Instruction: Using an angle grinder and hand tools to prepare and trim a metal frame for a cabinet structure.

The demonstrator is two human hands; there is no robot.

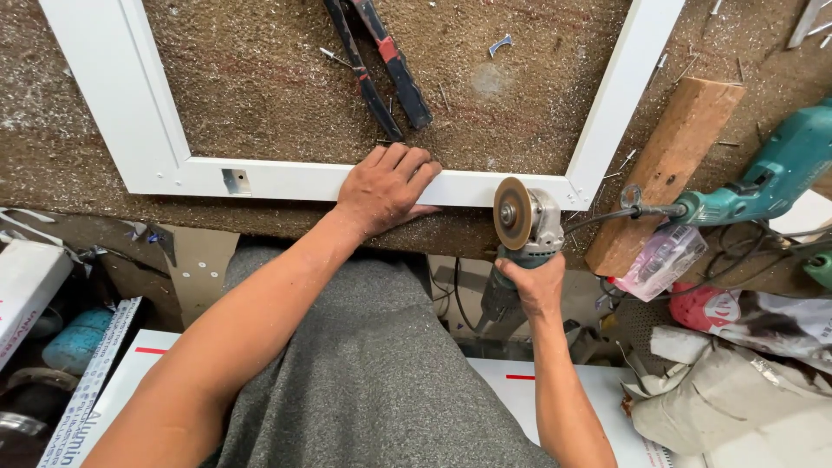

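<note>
- Head view is showing a big brown workbench [286,78] that is lying under everything, with small metal bits scattered on it.
- A white metal frame [156,130] is lying flat on the workbench. Its near bar is running along the front edge of the bench, and a small square hole is showing in that bar.
- The person is wearing grey cloth [373,364] over the lap, and it is filling the low middle of the view.
- A teal power drill [771,173] is lying on the right, with its bit pointing toward the frame corner.
- A wooden block [667,165] is lying tilted just beside the drill, near the right side of the frame.
- The left hand [386,186] is pressing flat on the near bar of the frame, fingers over the top and thumb at the front edge.
- The right hand [530,282] is wrapping tight around the body of an angle grinder [520,238], holding it up from below the bench edge.
- The grinder's round disc [511,212] is sitting right at the near bar, close to the frame's right corner. I cannot tell if it is touching.
- Red and black pliers [381,61] are lying inside the frame, well apart from both hands.
</note>
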